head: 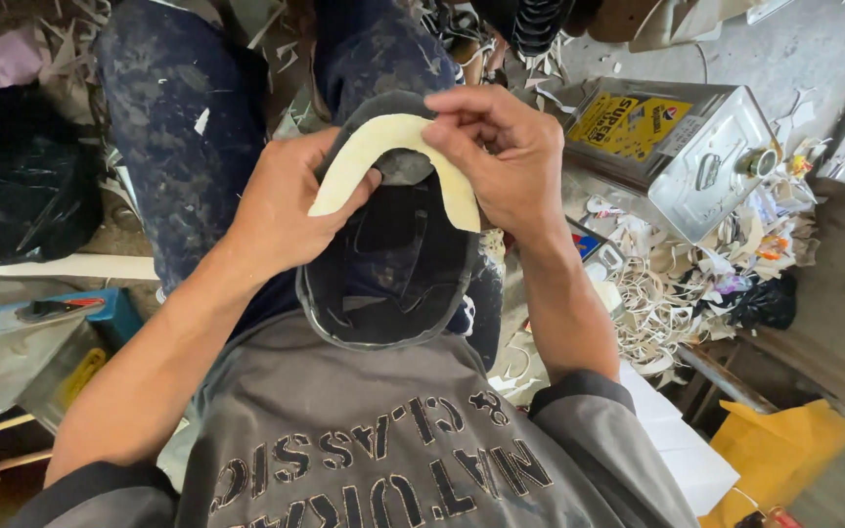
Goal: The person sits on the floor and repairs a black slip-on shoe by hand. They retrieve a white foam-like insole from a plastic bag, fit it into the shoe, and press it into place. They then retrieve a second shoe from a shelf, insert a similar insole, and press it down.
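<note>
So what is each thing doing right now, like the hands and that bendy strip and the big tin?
Left hand: gripping the cream strip's left end.
Right hand: pinching the strip's top right.
Cream strip: bent in an arch over the dark shoe upper.
Dark shoe upper: resting on the lap, open side up.
Metal tin: lying on its side, cap on.

Curved strip (pixel 390 156) on shoe upper (pixel 388 264) in lap; metal can (pixel 696 156) right, prob. on floor.

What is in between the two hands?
In the head view, the cream curved strip arches between left hand and right hand, over the dark shoe piece.
</note>
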